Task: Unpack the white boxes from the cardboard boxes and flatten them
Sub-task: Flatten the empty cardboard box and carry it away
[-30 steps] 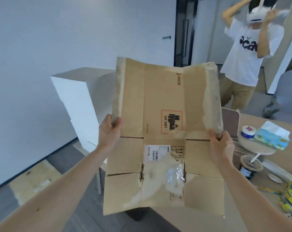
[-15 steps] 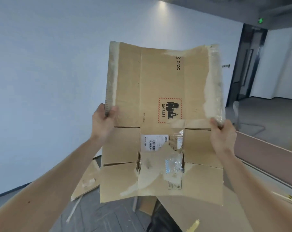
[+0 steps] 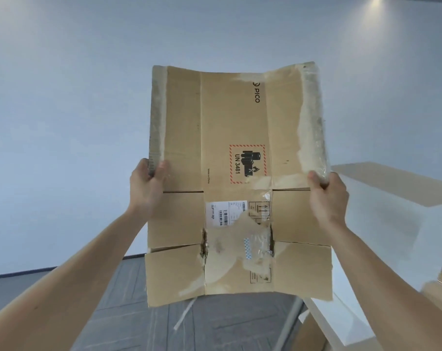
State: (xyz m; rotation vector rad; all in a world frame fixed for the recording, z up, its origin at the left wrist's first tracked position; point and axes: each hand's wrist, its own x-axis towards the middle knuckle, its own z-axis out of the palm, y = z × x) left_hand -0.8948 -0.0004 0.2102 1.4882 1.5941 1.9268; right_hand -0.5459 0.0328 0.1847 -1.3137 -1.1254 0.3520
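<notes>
Getting swung over to the wall [image 3: 62, 97], the flattened cardboard box [image 3: 237, 127] is still clamped by left hand [image 3: 146, 188] and right hand [image 3: 328, 198], basically done.

Flattened cardboard box [image 3: 240, 122]: brown corrugated board, matt, with pale, rough, fibrous patches where the top ply is torn off. On the box, white paper label [image 3: 226, 214] smooth; clear tape [image 3: 313, 117] glossy and wrinkled along the box's right edge. Behind the box, wall [image 3: 62, 97] matt and even; below the box, floor [image 3: 128, 312] grey, matt, carpet-like; right of the box, white box [image 3: 392, 211] smooth, matt.
</notes>
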